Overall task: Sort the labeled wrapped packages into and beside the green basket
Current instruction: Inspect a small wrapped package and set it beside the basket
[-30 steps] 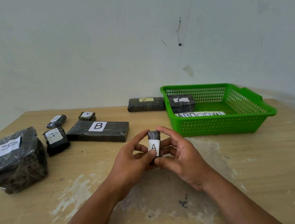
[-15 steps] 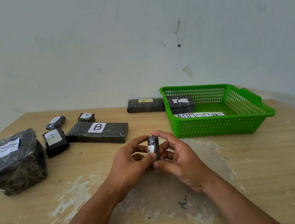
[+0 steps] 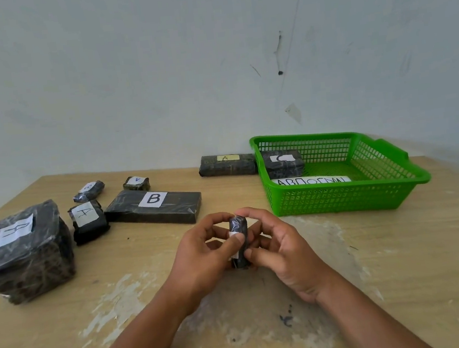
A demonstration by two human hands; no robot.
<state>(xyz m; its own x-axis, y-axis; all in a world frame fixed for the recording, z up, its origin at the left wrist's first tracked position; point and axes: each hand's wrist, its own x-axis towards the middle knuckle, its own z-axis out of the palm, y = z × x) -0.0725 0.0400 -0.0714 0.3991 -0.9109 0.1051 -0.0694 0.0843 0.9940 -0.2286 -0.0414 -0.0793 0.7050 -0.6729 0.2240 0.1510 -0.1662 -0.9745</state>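
The wooden table (image 3: 403, 254) is pale, with worn whitish patches toward its front edge. The green basket (image 3: 340, 200) of plastic lattice stands near the far right corner. Inside it lie a dark block marked C (image 3: 283, 165) against the left wall and a white paper strip (image 3: 312, 180), whose letters are partly cut off by the front wall.

All packages are dark, in shiny crinkled film with paper labels. The bulky package (image 3: 23, 254) sits at the left edge; its letter is hard to read. The flat B package (image 3: 155, 208) lies left of the middle. The long A package (image 3: 227, 166) lies at the far edge, touching the basket. Between the bulky package and B sits the short A package (image 3: 88, 221), and behind it are two tiny packages (image 3: 88, 190) (image 3: 136, 183).

The small package (image 3: 238, 225) is upright at the middle of the table. The left hand (image 3: 203, 259) and right hand (image 3: 286, 253) pinch it with curled fingers, and the left thumb hides its label.
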